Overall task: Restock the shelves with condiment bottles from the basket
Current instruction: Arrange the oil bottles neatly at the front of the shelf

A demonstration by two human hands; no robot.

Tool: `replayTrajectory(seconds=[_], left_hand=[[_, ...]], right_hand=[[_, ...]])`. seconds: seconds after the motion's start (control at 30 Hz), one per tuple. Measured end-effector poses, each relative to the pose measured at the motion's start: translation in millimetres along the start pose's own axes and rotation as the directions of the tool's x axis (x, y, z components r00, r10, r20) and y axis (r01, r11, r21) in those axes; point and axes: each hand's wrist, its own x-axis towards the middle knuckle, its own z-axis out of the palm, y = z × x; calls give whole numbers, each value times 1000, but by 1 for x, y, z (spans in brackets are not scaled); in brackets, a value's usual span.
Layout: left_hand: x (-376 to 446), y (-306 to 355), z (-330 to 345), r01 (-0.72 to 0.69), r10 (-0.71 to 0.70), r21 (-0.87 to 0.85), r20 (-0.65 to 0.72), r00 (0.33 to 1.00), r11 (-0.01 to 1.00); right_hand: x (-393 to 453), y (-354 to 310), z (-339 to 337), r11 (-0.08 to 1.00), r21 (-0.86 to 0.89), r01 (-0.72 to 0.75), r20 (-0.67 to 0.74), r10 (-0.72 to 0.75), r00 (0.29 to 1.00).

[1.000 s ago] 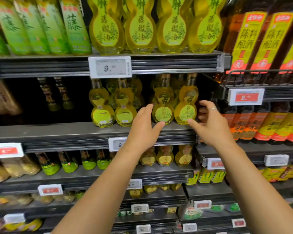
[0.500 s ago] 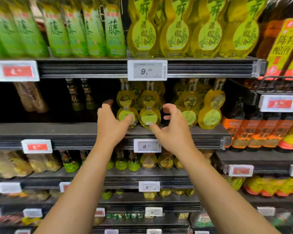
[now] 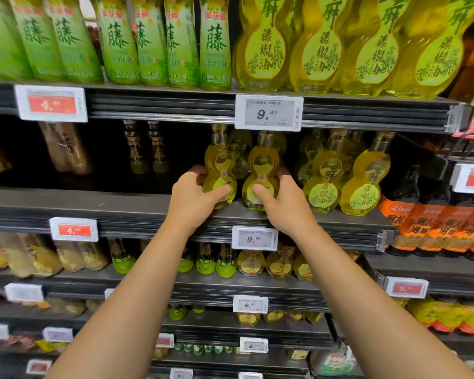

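Note:
Two gourd-shaped yellow oil bottles stand at the front of the middle shelf [image 3: 137, 206]. My left hand [image 3: 193, 199] grips the left bottle [image 3: 220, 162] round its lower bulb, thumb across the label. My right hand [image 3: 282, 203] grips the right bottle [image 3: 264, 162] the same way, and a ring shows on one finger. Both bottles are upright with their bases on the shelf. Two more of these bottles [image 3: 364, 181] stand to the right. The basket is out of view.
The shelf stretch left of my hands is dark and mostly bare, with two slim bottles [image 3: 144, 149] far back. A 9.90 price tag [image 3: 268, 113] hangs above. Orange-labelled dark bottles [image 3: 433, 225] fill the right bay. Green and yellow bottles crowd the top shelf.
Both hands shifted left along the shelf from the right-hand pair of bottles, then closed round the two left-hand bottles. The camera moved nearer.

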Motion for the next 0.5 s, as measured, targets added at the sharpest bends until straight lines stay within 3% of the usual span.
replayTrajectory(seconds=[0.17,0.33,0.5], left_hand=[[0,2,6,64,-55,100,-84,995,993],[3,0,2,68,-66,40,-29,997,997],[2,3,-2,100,-90,-99,101,991,990]], right_hand=[[-1,-5,2,994,81,-68,25,66,998],[5,-16,11,998,38,-55,-138,60,989],[11,-10,3,970,212,-118,-23,126,992]])
